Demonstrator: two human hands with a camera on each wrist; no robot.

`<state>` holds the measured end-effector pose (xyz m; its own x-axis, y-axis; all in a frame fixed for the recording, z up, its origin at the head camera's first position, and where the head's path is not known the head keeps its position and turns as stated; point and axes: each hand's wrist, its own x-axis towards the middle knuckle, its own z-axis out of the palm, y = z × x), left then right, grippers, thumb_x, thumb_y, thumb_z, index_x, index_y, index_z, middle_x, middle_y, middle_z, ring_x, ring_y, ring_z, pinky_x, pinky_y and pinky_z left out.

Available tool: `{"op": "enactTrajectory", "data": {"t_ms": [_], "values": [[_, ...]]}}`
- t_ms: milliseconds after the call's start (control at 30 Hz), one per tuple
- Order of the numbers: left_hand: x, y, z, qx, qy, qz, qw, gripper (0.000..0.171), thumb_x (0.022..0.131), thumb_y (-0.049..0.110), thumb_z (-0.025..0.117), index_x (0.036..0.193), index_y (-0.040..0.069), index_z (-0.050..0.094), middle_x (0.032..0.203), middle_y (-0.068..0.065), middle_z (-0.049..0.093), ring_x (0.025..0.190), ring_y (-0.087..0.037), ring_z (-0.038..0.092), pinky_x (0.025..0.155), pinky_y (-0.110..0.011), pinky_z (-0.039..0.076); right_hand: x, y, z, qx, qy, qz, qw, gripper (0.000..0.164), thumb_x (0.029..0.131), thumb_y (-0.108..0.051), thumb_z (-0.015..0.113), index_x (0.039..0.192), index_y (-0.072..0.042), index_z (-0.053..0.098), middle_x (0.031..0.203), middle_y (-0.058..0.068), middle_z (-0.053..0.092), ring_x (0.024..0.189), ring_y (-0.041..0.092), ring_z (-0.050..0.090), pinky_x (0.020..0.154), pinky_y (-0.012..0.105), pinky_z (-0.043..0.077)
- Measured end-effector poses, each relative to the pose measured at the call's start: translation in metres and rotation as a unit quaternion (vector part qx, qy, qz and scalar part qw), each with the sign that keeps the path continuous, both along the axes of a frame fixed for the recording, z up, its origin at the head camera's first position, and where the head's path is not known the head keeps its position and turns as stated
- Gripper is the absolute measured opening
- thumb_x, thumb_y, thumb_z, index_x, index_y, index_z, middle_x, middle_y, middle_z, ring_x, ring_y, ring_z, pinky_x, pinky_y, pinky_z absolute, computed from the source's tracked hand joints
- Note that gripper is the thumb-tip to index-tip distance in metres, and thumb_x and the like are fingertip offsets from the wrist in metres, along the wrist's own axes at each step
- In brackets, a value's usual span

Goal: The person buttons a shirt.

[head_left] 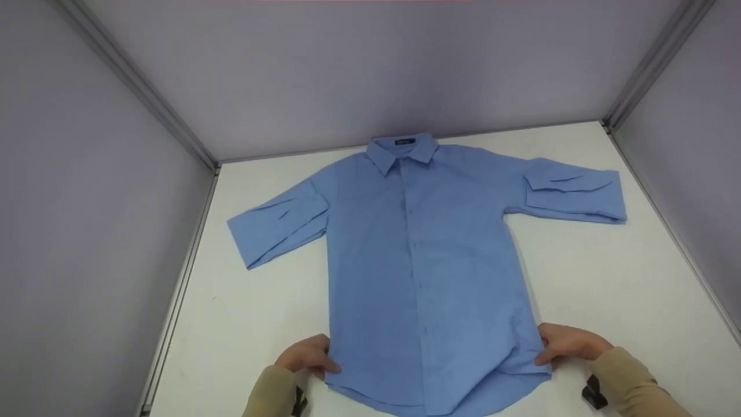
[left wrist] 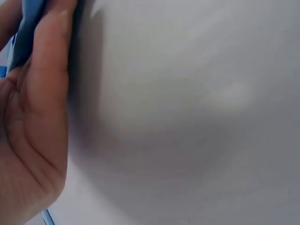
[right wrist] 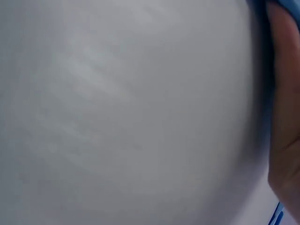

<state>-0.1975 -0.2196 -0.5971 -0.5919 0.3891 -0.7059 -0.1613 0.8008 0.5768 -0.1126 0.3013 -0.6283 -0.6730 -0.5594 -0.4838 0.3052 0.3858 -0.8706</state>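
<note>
1 blue shirt (head_left: 376, 260), smooth thin cloth, front up on 1 white table (head_left: 596, 278) | 1 pointed collar (head_left: 382, 157), 2 folded sleeves (head_left: 281, 223), 1 curved hem (head_left: 376, 398) | left hand (head_left: 311, 354), right hand (head_left: 570, 341): thumb and fingers each pinching a side edge near the hem | 3 flat grey walls (head_left: 376, 69) around

Some fingers of the left hand (head_left: 308, 353) and right hand (head_left: 573, 341) are partly hidden under the shirt's (head_left: 376, 260) side edges. Well beyond the fingers, the label (head_left: 404, 141) is too small to read, and the buttons (head_left: 414, 245) between the two hands' fingers and farther up hardly show. Just below the fingers, the hem (head_left: 370, 399) dips to the head view's bottom edge, which cuts off both beige sleeves (head_left: 269, 391). In both wrist views the worktop (right wrist: 117, 117) beside the fingers is blurred, the hands cropped.
</note>
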Motion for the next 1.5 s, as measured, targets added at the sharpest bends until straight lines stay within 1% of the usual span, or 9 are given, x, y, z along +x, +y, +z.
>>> {"op": "enactTrajectory", "data": {"t_ms": [233,400,467,633,833,1000,1167,1300,1500], "values": [[-0.006,-0.005,0.006,-0.005,-0.012,-0.004,0.9999,0.023,0.068,0.014,0.075,0.07,0.001,0.057,0.055,-0.004,0.055,0.042,-0.008,0.049,0.046,-0.022,0.043,-0.005,0.008,0.007,0.069,-0.051,0.004,0.996,0.022,0.07,-0.011,0.068,0.076,0.0,0.05,0.069,0.015,0.055,0.058,0.021,0.059,0.052,0.026,0.048],[-0.03,-0.01,0.017,-0.015,0.07,0.008,0.9974,0.02,0.072,0.013,0.071,0.06,0.003,0.058,0.053,-0.002,0.056,0.046,-0.01,0.048,0.045,-0.022,0.039,-0.031,0.021,0.017,0.091,0.036,-0.021,0.995,0.024,0.083,-0.019,0.06,0.074,0.003,0.057,0.061,0.011,0.06,0.052,0.015,0.057,0.048,0.026,0.046],[-0.043,-0.006,0.021,-0.03,0.13,0.017,0.9909,0.018,0.072,0.013,0.071,0.064,0.003,0.058,0.058,-0.001,0.054,0.051,-0.012,0.048,0.048,-0.025,0.039,-0.046,0.021,0.022,0.132,0.106,-0.072,0.983,0.023,0.084,-0.018,0.058,0.075,0.003,0.055,0.062,0.006,0.057,0.053,0.013,0.053,0.048,0.027,0.044],[-0.079,0.026,0.028,-0.049,0.254,0.029,0.9655,0.021,0.072,0.016,0.072,0.076,0.002,0.056,0.069,-0.004,0.053,0.062,-0.018,0.049,0.056,-0.032,0.042,-0.09,-0.004,0.029,0.225,0.283,-0.148,0.92,0.013,0.08,-0.01,0.061,0.079,0.001,0.055,0.069,0.005,0.055,0.062,0.018,0.051,0.055,0.032,0.042],[-0.116,0.082,0.022,-0.055,0.361,-0.028,0.9307,0.025,0.071,0.016,0.073,0.085,0.001,0.058,0.083,-0.009,0.056,0.076,-0.024,0.054,0.069,-0.037,0.043,-0.144,-0.057,0.029,0.242,0.374,-0.114,0.888,0.017,0.076,-0.008,0.066,0.086,0.004,0.058,0.085,0.015,0.057,0.081,0.031,0.054,0.072,0.044,0.042],[-0.141,0.122,0.016,-0.084,0.381,-0.074,0.9178,0.036,0.07,0.016,0.074,0.1,0.001,0.058,0.1,-0.011,0.056,0.091,-0.026,0.054,0.078,-0.036,0.043,-0.18,-0.093,0.02,0.255,0.427,-0.079,0.864,0.028,0.073,-0.011,0.07,0.093,0.005,0.057,0.093,0.017,0.054,0.089,0.034,0.051,0.079,0.044,0.04],[-0.157,0.151,0.013,-0.132,0.423,-0.125,0.8879,0.03,0.074,0.013,0.07,0.1,0.004,0.059,0.098,-0.01,0.058,0.088,-0.026,0.056,0.074,-0.035,0.045,-0.206,-0.114,0.013,0.273,0.429,-0.071,0.858,0.034,0.075,-0.014,0.069,0.101,0.004,0.055,0.097,0.016,0.053,0.093,0.033,0.049,0.08,0.043,0.04],[-0.164,0.166,0.008,-0.146,0.447,-0.132,0.8727,0.018,0.08,0.002,0.061,0.098,0.005,0.059,0.094,-0.009,0.058,0.085,-0.024,0.056,0.071,-0.033,0.045,-0.219,-0.125,0.009,0.277,0.415,-0.068,0.864,0.033,0.078,-0.014,0.067,0.102,0.005,0.055,0.099,0.017,0.053,0.095,0.033,0.049,0.081,0.042,0.039],[-0.182,0.179,0.003,-0.15,0.462,-0.128,0.8647,0.021,0.082,-0.002,0.057,0.102,0.004,0.059,0.095,-0.01,0.059,0.085,-0.022,0.057,0.072,-0.03,0.045,-0.24,-0.136,0.006,0.271,0.411,-0.073,0.867,0.032,0.079,-0.013,0.066,0.102,0.006,0.056,0.099,0.018,0.054,0.096,0.032,0.05,0.083,0.042,0.039]]}}
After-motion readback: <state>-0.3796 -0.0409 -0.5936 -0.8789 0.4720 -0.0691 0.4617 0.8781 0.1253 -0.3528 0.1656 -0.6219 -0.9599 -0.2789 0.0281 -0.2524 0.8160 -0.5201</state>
